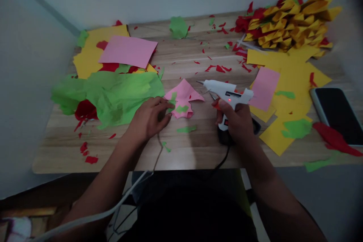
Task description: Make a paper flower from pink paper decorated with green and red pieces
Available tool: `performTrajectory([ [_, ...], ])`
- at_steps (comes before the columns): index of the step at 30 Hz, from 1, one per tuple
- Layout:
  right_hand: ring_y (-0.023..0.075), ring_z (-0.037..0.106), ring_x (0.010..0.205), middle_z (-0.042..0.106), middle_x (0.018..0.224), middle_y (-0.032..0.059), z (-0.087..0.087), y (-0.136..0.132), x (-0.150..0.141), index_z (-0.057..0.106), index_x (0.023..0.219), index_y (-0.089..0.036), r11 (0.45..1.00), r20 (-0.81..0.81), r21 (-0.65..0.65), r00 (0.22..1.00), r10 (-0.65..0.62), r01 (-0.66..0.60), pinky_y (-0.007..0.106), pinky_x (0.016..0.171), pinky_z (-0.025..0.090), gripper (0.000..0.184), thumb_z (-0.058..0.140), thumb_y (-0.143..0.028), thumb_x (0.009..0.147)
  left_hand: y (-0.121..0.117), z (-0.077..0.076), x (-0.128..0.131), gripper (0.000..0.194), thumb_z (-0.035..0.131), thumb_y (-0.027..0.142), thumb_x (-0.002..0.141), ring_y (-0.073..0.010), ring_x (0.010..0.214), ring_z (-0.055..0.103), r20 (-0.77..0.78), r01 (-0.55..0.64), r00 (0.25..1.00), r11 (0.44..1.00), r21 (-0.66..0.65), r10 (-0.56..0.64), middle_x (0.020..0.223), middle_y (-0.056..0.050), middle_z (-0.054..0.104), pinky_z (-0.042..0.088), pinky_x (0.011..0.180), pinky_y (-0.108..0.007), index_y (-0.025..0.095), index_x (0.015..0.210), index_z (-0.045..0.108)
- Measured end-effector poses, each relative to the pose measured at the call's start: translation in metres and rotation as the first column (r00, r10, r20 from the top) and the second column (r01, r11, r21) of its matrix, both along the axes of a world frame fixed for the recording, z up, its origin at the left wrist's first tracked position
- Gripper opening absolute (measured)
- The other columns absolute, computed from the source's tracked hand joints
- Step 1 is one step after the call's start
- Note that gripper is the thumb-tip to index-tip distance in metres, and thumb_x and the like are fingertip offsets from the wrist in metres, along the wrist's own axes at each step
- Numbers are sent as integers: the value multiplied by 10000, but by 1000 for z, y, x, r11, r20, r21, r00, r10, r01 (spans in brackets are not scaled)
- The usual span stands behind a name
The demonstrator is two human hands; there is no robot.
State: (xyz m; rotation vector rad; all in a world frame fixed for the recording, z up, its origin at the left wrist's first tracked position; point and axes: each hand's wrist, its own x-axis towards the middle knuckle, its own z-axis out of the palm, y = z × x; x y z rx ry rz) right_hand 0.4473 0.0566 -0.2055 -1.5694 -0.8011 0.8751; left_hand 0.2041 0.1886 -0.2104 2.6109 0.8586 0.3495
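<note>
A pink paper cut-out (185,90) with a pointed top lies on the table between my hands, green scraps on its lower part. My left hand (151,116) is at its left edge, fingers bent and drawn together around a small green paper strip (173,97). My right hand (236,117) grips a white glue gun (219,87) by its handle, a finger at the orange trigger. A red light glows on the gun's side. Its nozzle points left, above and just right of the pink cut-out, apart from it.
Crumpled green paper (121,96) lies left, below a pink sheet (129,51) and yellow sheets. Folded yellow paper petals (295,22) are heaped at back right. Yellow paper (295,83), a pink piece (264,87) and a phone (337,115) lie right. Red scraps are scattered about.
</note>
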Motion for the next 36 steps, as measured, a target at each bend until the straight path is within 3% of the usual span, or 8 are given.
performTrajectory([
  [6,120,525,422,537,462,-50,-3,0,1,690,845,-188,1000,-21,15,1000,16,-16,254,460,432,346,628,-527,873,-1,-3,0,173,594,300,933,-211,934,663,85,-117,990,993,3,116,982,-52,721,512,875,-367,207,932,740],
  [9,124,528,421,544,462,-45,-4,0,2,693,843,-184,1000,-7,15,1000,3,-3,252,446,409,340,637,-518,868,-4,8,7,109,641,286,891,-189,842,643,235,-291,928,956,-29,289,931,-43,722,512,808,-341,210,892,719],
  [11,125,528,420,549,465,-41,-4,0,2,694,833,-177,1000,2,10,1000,7,-7,248,435,393,350,636,-521,864,-7,19,15,91,674,299,863,-170,770,612,326,-346,874,933,-100,360,877,-30,715,508,759,-319,215,852,708],
  [16,125,521,416,540,458,-44,-4,-1,1,691,841,-173,1000,-10,6,1000,7,-7,252,448,414,360,627,-527,867,-11,41,46,134,712,319,812,-145,717,581,380,-276,833,897,-344,402,779,-8,699,485,711,-281,194,767,696],
  [19,122,510,412,533,451,-46,-3,0,1,688,834,-182,1000,-12,18,1000,6,-6,258,456,419,345,625,-520,868,-9,36,57,158,695,335,819,-135,666,547,341,-349,797,841,-413,498,739,-5,679,448,644,-266,186,766,702],
  [24,127,517,428,546,461,-31,-3,0,2,690,811,-198,1000,7,10,1000,10,-10,257,444,392,334,629,-522,869,-4,6,53,207,649,373,842,-148,626,531,183,-460,798,776,-432,575,673,-14,656,385,572,-264,187,766,698],
  [28,125,515,428,542,464,-28,-2,0,1,680,788,-188,1000,3,-14,1000,10,-10,255,436,381,343,631,-520,861,-3,0,50,184,656,355,830,-148,628,545,187,-429,801,763,-484,569,717,-23,686,388,573,-267,182,804,713],
  [36,126,523,427,535,454,-34,1,0,1,679,815,-173,1000,20,-26,1000,10,-10,259,457,405,340,620,-505,859,-12,28,69,145,731,293,741,-127,671,577,355,-216,747,710,-670,562,794,-29,700,452,613,-243,171,808,692],
])
